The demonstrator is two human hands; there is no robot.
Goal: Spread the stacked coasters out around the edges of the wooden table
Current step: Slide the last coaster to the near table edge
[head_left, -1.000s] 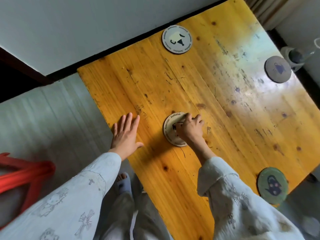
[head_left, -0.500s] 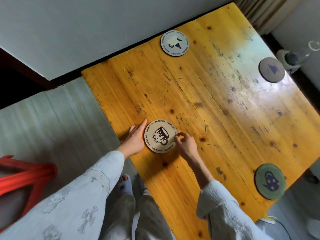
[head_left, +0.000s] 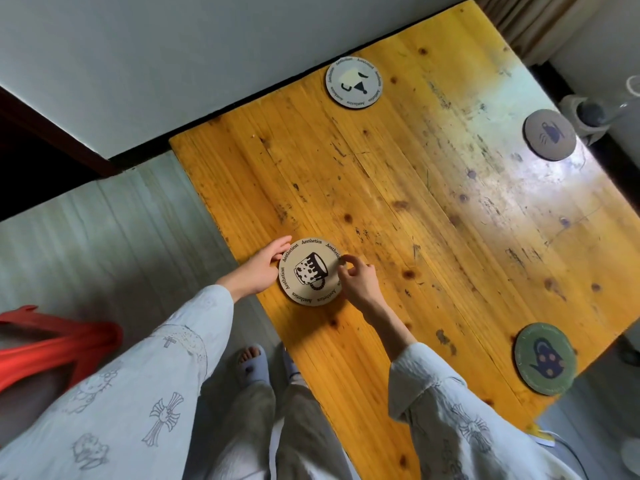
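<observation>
— Flanking the round beige mug-print coaster (head_left: pixel 311 271), where are your hands now?
— Near the yellow wooden tabletop (head_left: pixel 433 209) edge: left hand (head_left: pixel 258 268) fingers spread against its rim, right hand (head_left: pixel 358 277) pinching it; it's slid slightly edgeward.

four round coasters lie on one wooden surface (head_left: pixel 433 202): one beige coaster with a mug drawing (head_left: pixel 310 271), one pale coaster (head_left: pixel 354 82) at the far edge, one grey coaster (head_left: pixel 550 134) and one green coaster (head_left: pixel 544 358) at the right edge. two hands: the left hand (head_left: pixel 260 270) and the right hand (head_left: pixel 358 280). one red object (head_left: pixel 52 341) on the floor.
</observation>
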